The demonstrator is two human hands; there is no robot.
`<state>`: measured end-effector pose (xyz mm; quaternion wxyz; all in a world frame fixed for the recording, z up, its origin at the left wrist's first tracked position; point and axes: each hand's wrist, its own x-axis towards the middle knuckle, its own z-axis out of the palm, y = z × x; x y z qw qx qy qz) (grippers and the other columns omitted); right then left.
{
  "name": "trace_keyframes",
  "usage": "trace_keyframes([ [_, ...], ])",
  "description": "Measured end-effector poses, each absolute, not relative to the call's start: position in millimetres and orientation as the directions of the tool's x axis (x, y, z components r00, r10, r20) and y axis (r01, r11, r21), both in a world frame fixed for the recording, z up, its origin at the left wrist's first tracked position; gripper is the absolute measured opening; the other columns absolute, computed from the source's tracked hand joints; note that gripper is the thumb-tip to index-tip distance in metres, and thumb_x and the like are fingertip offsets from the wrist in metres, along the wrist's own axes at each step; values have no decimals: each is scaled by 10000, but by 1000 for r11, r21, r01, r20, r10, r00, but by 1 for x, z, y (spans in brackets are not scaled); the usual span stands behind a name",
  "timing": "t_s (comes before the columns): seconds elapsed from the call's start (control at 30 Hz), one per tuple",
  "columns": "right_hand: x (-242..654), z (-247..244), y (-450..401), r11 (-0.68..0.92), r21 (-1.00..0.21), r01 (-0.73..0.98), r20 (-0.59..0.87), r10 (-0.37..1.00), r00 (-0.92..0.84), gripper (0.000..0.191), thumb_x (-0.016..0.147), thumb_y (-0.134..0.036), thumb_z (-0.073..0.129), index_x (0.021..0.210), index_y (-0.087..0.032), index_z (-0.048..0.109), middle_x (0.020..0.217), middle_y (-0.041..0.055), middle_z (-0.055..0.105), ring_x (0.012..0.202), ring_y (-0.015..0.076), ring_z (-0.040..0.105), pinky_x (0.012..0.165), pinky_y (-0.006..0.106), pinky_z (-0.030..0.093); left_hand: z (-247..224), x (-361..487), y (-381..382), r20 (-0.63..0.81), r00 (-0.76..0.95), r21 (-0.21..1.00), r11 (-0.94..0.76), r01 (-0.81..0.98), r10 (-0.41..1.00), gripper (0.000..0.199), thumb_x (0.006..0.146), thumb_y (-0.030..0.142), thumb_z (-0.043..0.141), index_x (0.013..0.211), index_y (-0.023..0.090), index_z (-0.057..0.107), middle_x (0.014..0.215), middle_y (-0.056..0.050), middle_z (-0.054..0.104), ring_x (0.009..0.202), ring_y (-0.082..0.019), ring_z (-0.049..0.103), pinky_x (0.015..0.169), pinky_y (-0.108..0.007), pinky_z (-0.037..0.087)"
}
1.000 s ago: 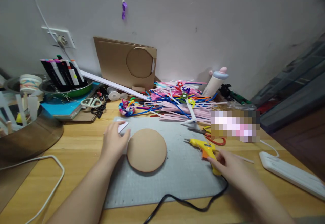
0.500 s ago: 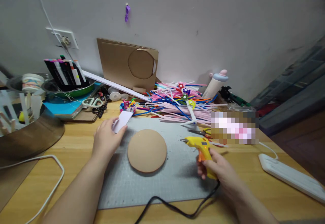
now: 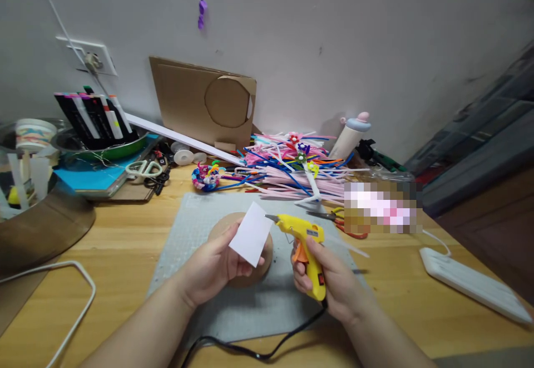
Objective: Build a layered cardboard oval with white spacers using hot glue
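**Head view: white card (image 3: pixel 251 234) in L hand (image 3: pixel 219 262), glue gun (image 3: pixel 298 227) in R hand (image 3: pixel 334 276)**

Hands: side by side w/ a gap btw them, both occupied. L clamped on card, thumb along its near-L edge, fingers behind/below. R wrapped round the gun's yellow handle, fingers nr orange trigger (image 3: pixel 300 253); can't tell if it's pressed.

Card: tilted, broad face to cam, raised over the cardboard disc (image 3: pixel 252 280) & hiding part of it. Nozzle (image 3: pixel 272 218) points L, right at card's upper R edge; contact vs. small gap n/c (can't tell). Glue stick (image 3: pixel 348 245), translucent, juts from gun's rear. Black cord (image 3: pixel 256 356) leaves handle base, curves L across front of mat.

Disc: flat on grey mat (image 3: pixel 179 234), approx. mid; mat on wood surface (image 3: pixel 117 245).

Surroundings: behind mat, pile of fuzzy stems (image 3: pixel 287 176), mostly pink, some blue/white; small flowers on a white stem (image 3: pixel 311 181) lie against it. Tool w/ dark blades (image 3: pixel 320 214), yellow/red handles, at mat's far R; next to it a pixelated patch, contents unreadable. Bottle (image 3: pixel 348 137) leaning, back R. White strip (image 3: pixel 471 284) far R. Back L: pens (image 3: pixel 89 117) in a bunch, pale-handled scissors (image 3: pixel 146 170). Cardboard sheet (image 3: pixel 179 98) w/ round cut propped on wall (image 3: pixel 292 34).
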<state>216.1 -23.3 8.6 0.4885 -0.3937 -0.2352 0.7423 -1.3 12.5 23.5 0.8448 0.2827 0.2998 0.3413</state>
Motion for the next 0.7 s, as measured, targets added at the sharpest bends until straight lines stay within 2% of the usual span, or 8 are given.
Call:
trace_keyframes([
  [0.2, 216, 5, -28, -497, -681, -538, -398, 868, -297, 366, 756, -485, 732, 685, -146, 615, 528, -3, 581, 360, 71, 475, 398, 194, 338, 21, 1, 13, -234, 595, 721, 548, -424, 769, 434, 946, 451, 408, 1315, 234, 482, 937, -67, 660, 719, -165, 646, 555, -217, 407],
  [0.33, 216, 1, -27, -553, -628, -548, -405, 833, -376, 351, 757, -489, 727, 749, -147, 649, 527, -14, 572, 357, 60, 459, 399, 188, 332, 20, 1, 12, -210, 601, 742, 526, -416, 771, 429, 957, 426, 394, 1262, 156, 526, 963, -96, 647, 737, -151, 623, 584, -224, 403],
  [0.53, 217, -4, -26, -519, -703, -487, -417, 855, -309, 349, 757, -478, 727, 673, -157, 617, 537, -3, 587, 364, 75, 480, 395, 197, 352, 19, 2, 13, -203, 590, 769, 500, -398, 781, 466, 957, 433, 391, 1313, 148, 484, 1030, -121, 644, 782, -167, 622, 623, -242, 405],
  [0.7, 220, -6, -26, -584, -704, -405, -455, 808, -373, 377, 777, -493, 692, 656, -144, 619, 479, 5, 576, 339, 74, 449, 365, 191, 352, 16, 2, 13, -207, 599, 769, 507, -389, 774, 474, 949, 440, 416, 1341, 178, 461, 1069, -125, 639, 837, -176, 622, 656, -247, 415],
])
